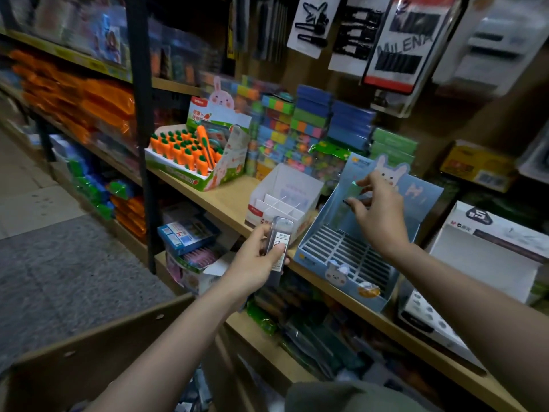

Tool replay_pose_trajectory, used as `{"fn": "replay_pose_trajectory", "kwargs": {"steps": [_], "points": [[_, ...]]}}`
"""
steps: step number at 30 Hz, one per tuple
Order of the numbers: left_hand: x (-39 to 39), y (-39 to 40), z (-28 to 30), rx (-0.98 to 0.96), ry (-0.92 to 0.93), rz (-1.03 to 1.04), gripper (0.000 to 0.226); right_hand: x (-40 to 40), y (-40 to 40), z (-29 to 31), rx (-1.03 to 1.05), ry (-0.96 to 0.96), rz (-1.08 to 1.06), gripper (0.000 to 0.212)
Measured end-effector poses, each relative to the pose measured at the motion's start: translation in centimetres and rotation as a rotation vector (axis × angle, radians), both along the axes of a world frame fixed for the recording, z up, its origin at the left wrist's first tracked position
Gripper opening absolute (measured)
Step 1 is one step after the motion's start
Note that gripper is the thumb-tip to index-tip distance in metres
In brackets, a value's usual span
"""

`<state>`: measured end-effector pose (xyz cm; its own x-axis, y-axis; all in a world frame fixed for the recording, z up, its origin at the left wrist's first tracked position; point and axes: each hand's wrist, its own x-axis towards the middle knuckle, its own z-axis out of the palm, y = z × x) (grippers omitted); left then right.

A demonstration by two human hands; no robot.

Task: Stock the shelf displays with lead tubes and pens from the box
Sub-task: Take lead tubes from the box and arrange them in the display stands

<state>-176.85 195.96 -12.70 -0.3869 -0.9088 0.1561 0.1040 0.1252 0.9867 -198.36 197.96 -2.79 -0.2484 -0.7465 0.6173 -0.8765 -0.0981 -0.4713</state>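
Shelf (225,200) of pale wood holds display boxes (341,257) amid crowded stationery.

Two bare forearms reach forward and up from the bottom of the view. The left arm rises from the lower left, wrist straight, and ends in the left hand (258,263) near the front edge of the shelf. Its fingers and thumb are curled around a small bundle of lead tubes (277,242), held upright, with the thumb lying across the front. The right arm enters from the lower right and stretches further in. The right hand (377,215) is raised, back toward the camera, fingers loosely bent and spread, thumb and forefinger pinching a small dark item; what it is cannot be told.
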Motion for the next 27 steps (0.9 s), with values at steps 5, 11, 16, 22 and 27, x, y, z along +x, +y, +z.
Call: {"fn": "replay_pose_trajectory", "kwargs": {"steps": [5, 11, 16, 22, 27], "points": [[-0.6, 0.2, -0.1, 0.009, 0.007, -0.055, 0.025, 0.0, -0.8, -0.6, 0.032, -0.001, -0.004, 0.023], [-0.9, 0.3, -0.4, 0.045, 0.009, -0.071, 0.025, 0.2, -1.9, -0.8, 0.03, -0.03, -0.06, 0.022], [-0.7, 0.5, -0.4, 0.058, 0.016, -0.08, 0.026, 0.7, -2.3, -1.6, 0.064, -0.042, -0.11, 0.021], [-0.4, 0.9, 0.0, 0.033, 0.07, -0.032, 0.023, 1.1, -1.1, -2.0, 0.194, -0.099, -0.094, 0.047], [0.5, 1.1, 1.1, 0.034, 0.154, -0.023, 0.025, 2.2, 1.9, -0.9, 0.152, -0.158, 0.001, 0.061]]}}
